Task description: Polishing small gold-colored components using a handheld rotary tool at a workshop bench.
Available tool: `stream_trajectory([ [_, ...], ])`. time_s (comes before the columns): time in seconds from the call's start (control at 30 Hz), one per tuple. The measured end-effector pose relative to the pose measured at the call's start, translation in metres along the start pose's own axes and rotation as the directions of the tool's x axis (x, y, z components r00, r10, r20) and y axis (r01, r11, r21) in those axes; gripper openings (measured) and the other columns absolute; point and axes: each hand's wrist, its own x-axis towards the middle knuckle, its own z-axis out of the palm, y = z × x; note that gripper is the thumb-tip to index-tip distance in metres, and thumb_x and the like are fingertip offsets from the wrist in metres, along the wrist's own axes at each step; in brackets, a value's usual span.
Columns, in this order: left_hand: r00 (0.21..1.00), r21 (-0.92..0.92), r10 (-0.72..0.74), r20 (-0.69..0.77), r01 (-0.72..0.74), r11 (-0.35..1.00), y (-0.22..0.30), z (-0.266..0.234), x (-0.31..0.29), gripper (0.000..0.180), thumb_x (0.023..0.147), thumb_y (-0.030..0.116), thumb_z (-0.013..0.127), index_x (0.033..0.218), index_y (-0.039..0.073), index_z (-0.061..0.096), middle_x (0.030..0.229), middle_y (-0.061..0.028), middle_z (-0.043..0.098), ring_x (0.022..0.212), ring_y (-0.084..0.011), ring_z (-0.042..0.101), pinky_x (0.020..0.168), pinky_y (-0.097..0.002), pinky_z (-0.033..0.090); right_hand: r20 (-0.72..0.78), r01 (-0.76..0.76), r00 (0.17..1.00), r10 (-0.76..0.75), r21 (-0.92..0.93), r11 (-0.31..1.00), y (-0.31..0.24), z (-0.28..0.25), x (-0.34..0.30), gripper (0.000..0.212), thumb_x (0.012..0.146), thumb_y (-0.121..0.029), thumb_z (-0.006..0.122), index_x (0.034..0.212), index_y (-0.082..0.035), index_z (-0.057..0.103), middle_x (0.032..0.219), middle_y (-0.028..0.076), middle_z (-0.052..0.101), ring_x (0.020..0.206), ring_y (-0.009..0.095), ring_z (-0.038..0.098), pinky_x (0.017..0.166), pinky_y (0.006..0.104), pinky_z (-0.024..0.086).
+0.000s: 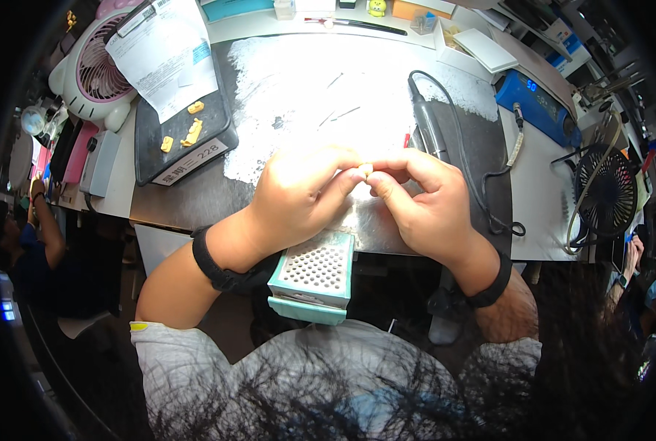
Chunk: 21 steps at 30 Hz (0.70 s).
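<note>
Over the near edge of the metal-topped bench (188,198), my two hands meet fingertip to fingertip. A tiny cream, tooth-like piece (365,170) is pinched between them, mostly covered by the fingers. My left hand (302,180) closes thumb and forefinger on its left side. On the other side, the thumb and forefinger of my right hand (429,197) grip it too. Just below the hands a pale green box with a perforated top (313,268) juts out from the bench edge. A dark handpiece with a cord (429,126) lies beyond my right hand.
At left, a black tray (229,121) holds three yellow model pieces (192,132) and a clipboard with papers (162,62). A pink-and-white fan (100,70) stands behind it. The blue control unit (537,106) and a black fan (605,187) are at right. White powder (291,81) covers the bench middle.
</note>
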Motion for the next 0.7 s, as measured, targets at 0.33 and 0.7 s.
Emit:
stream_trajectory([
  [0.33,1.000,0.000,-0.014,0.010,0.014,1.000,0.0006,0.0000,0.0001,0.009,0.092,0.007,0.075,0.100,0.001,0.074,0.087,-0.0124,0.075,0.070,-0.0279,0.070,0.065,-0.0362,0.055,-0.010,0.035,0.999,-0.035,-0.034,0.999,0.0000,0.0000,0.0001,0.016,0.091,-0.007,0.078,0.104,0.000,0.077,0.092,0.015,0.077,0.077,0.023,0.076,0.063,0.0318,0.058],
  [0.7,1.000,-0.001,-0.014,0.006,0.014,1.000,0.0010,-0.0009,-0.0009,0.009,0.093,0.004,0.074,0.101,0.001,0.075,0.090,-0.0131,0.076,0.074,-0.0261,0.073,0.067,-0.0343,0.057,-0.015,0.079,0.997,-0.081,-0.087,0.993,-0.0058,-0.0001,-0.0001,0.019,0.090,0.002,0.076,0.109,0.001,0.076,0.096,0.010,0.078,0.082,0.015,0.074,0.075,0.0292,0.058],
])
